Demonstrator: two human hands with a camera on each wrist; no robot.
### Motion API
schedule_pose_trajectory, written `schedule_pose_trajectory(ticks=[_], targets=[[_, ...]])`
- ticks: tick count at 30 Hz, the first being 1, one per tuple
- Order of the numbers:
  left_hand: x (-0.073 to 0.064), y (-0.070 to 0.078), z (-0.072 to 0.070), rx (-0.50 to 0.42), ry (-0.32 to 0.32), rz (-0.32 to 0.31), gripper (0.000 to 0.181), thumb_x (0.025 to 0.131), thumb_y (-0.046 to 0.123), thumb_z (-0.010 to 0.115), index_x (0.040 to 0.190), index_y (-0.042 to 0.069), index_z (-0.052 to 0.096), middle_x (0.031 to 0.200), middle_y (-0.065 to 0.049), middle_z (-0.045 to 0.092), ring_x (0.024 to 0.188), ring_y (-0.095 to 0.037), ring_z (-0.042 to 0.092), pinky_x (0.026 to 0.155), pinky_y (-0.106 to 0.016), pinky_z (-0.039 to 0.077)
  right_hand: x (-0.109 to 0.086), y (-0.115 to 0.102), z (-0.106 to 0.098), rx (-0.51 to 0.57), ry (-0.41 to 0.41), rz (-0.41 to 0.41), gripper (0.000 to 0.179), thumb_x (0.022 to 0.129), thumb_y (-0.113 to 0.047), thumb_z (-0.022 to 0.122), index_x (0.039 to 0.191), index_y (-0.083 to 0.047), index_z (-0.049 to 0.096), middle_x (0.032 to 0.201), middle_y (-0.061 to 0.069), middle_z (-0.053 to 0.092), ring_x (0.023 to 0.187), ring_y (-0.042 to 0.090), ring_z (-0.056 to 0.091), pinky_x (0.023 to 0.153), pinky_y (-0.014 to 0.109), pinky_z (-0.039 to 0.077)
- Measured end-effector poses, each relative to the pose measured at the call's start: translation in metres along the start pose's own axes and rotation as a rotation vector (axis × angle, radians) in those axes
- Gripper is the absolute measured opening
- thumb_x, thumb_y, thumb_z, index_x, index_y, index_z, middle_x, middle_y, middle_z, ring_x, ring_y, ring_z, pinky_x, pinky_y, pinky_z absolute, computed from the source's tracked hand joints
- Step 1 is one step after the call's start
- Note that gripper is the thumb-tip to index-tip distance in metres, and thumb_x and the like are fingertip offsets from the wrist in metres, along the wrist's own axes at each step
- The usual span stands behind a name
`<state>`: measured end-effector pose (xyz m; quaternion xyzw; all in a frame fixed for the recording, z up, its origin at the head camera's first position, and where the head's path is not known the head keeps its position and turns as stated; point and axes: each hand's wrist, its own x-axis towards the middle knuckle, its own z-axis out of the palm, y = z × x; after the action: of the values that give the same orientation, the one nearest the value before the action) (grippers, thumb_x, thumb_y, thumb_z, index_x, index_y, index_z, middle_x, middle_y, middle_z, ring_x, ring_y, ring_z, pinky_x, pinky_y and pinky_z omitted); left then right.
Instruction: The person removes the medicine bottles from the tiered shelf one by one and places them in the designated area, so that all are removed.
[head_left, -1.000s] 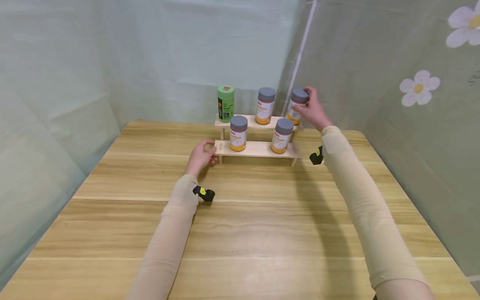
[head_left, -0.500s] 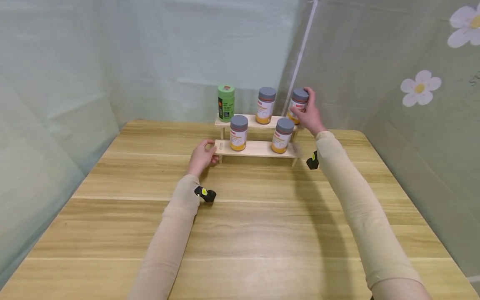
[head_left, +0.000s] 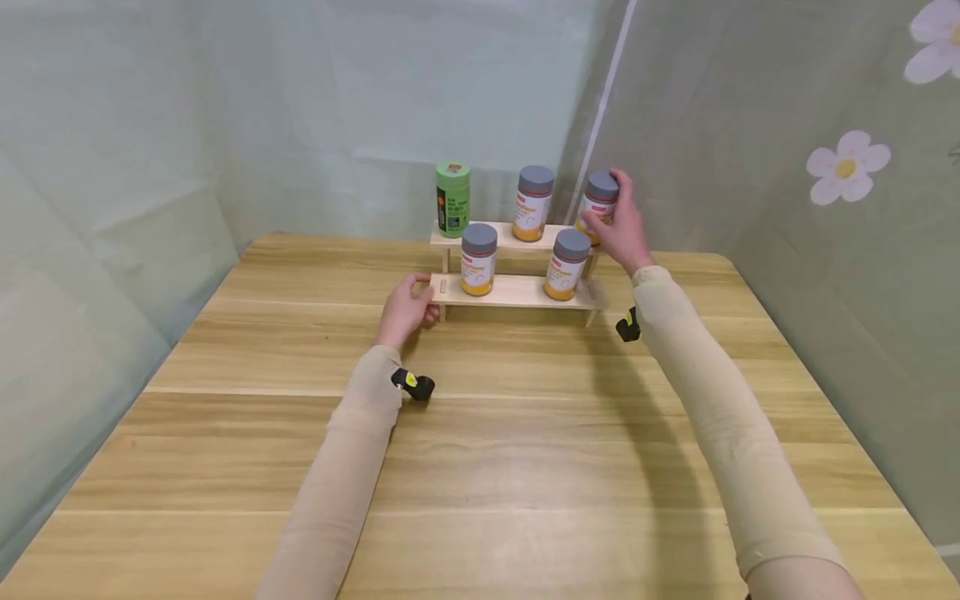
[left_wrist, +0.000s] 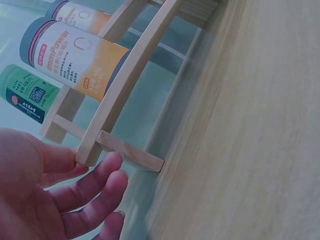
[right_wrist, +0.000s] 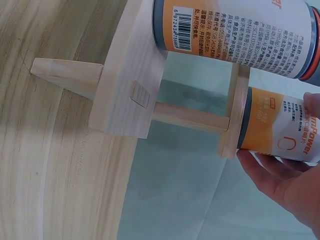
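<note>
A two-tier light wooden rack (head_left: 516,291) holds several screw-capped bottles. My left hand (head_left: 405,311) pinches the left end of its lower shelf; in the left wrist view the other fingers (left_wrist: 102,197) curl beneath the board. At the right end of the upper shelf, my right hand (head_left: 624,229) grips a grey-capped pill bottle (head_left: 602,185), thumb in front and fingers behind. Its orange base (right_wrist: 260,120) sits at the shelf's surface in the right wrist view. Another such bottle (head_left: 533,204) stands mid-shelf, and a green bottle (head_left: 453,200) at the left end.
On the lower shelf stand two more grey-capped bottles, one on the left (head_left: 478,260) and one on the right (head_left: 567,265). The rack is near the back of a wood-grain table (head_left: 480,467). Pale curtains (head_left: 337,125) hang close behind and beside it.
The right wrist has shifted slightly left, and the gripped bottle has turned so its label's red mark shows. The left hand keeps its place on the rack. The head view has tilted slightly.
</note>
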<state>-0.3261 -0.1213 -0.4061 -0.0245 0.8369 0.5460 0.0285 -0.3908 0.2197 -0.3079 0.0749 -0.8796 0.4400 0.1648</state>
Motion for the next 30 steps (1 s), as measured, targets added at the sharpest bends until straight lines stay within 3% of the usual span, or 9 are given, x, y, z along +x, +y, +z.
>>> schedule_pose_trajectory(ticks=[7,14,30], targets=[[0.0,0.001,0.003,-0.03,0.002,0.007,0.038,0.103,0.021,0.043,0.14,0.009,0.044,0.081,-0.008,0.062,0.066,-0.016,0.06,0.067,-0.031,0.056,-0.006,-0.002,-0.004,-0.031,0.006,-0.014,0.078,0.092,-0.019,0.065,0.151,-0.025,0.014,0.145,0.018,0.044,0.13,0.035,0.049,0.112,0.045,0.039],[0.001,-0.001,0.005,0.005,0.03,0.03,0.038,0.104,0.022,0.042,0.14,0.01,0.044,0.076,-0.007,0.063,0.063,-0.016,0.061,0.065,-0.031,0.055,-0.014,-0.005,-0.01,-0.033,0.034,-0.039,0.078,0.09,-0.018,0.067,0.15,-0.022,0.018,0.142,0.02,0.047,0.126,0.037,0.052,0.108,0.046,0.043],[-0.002,0.001,0.004,-0.002,0.016,0.006,0.037,0.104,0.021,0.042,0.139,0.01,0.043,0.077,-0.008,0.063,0.062,-0.015,0.061,0.065,-0.032,0.057,-0.041,-0.008,-0.023,-0.07,0.081,-0.034,0.076,0.09,-0.021,0.068,0.15,-0.02,0.022,0.139,0.02,0.05,0.113,0.036,0.056,0.093,0.046,0.048]])
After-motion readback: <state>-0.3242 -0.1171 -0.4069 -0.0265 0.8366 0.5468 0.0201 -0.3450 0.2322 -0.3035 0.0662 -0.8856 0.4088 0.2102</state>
